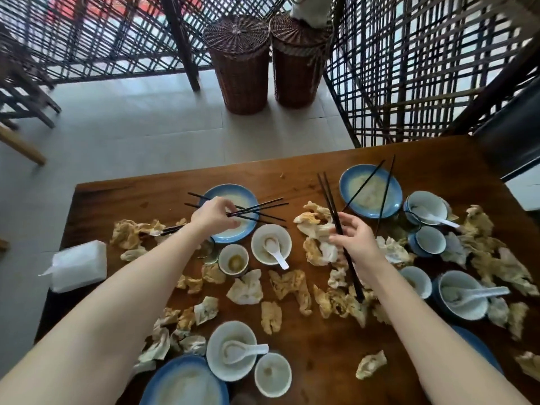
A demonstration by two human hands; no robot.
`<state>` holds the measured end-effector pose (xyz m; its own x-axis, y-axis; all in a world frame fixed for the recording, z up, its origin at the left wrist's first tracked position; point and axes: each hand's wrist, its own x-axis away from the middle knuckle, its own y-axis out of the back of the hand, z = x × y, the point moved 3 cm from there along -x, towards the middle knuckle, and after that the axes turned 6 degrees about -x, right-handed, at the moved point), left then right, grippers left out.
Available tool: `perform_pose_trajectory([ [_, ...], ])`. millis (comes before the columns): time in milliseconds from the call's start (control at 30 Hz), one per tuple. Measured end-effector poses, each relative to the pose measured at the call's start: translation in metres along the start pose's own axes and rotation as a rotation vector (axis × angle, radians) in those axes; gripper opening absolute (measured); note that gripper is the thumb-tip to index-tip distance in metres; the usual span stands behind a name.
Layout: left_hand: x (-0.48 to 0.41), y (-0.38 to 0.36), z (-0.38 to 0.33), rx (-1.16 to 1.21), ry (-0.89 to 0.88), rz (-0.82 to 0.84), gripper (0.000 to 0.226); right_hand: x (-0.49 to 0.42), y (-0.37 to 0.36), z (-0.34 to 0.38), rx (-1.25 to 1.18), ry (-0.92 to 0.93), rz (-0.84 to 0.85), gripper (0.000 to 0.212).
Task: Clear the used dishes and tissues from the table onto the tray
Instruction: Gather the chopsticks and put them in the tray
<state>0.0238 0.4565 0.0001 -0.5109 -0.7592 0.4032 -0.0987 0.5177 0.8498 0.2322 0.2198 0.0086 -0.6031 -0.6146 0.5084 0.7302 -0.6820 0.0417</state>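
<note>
Over the blue-rimmed round plate (223, 190), your left hand (214, 214) pinches thin black chopsticks (263, 204); your right hand (355, 239) holds another black chopstick pair (328, 194) above crumpled stained tissues (314, 228) on the brown wooden table (292, 178).

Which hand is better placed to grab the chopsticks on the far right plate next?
Probably the right hand: it is just beside that plate, though it holds a pair already. The left hand pinches chopsticks over the other plate.
</note>
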Motion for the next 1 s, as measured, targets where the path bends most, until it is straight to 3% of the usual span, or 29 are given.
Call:
perform_pose_trajectory([
  [200,-0.039,-0.018,-0.003,-0.165,-0.070,0.041,0.048,-0.017,0.022,-0.010,0.024,-0.035,-0.025,0.057],
  [467,-0.054,-0.024,-0.002,-0.238,-0.051,-0.005,0.008,-0.017,0.040,-0.025,-0.041,-0.082,-0.051,0.052],
  [633,-0.048,0.009,-0.010,-0.175,-0.087,-0.185,0.009,-0.010,0.041,-0.024,-0.040,-0.089,-0.052,0.049],
  [767,-0.033,0.045,-0.020,0.001,-0.103,-0.358,0.015,0.003,0.036,-0.018,-0.045,-0.094,-0.071,0.049],
  [867,-0.014,0.068,-0.030,0.208,-0.108,-0.382,0.022,0.019,0.031,-0.010,-0.056,-0.086,-0.092,0.048],
  [1000,0.020,0.090,-0.037,0.732,0.128,-0.364,0.034,0.047,0.024,0.000,-0.101,-0.079,-0.078,0.047],
])
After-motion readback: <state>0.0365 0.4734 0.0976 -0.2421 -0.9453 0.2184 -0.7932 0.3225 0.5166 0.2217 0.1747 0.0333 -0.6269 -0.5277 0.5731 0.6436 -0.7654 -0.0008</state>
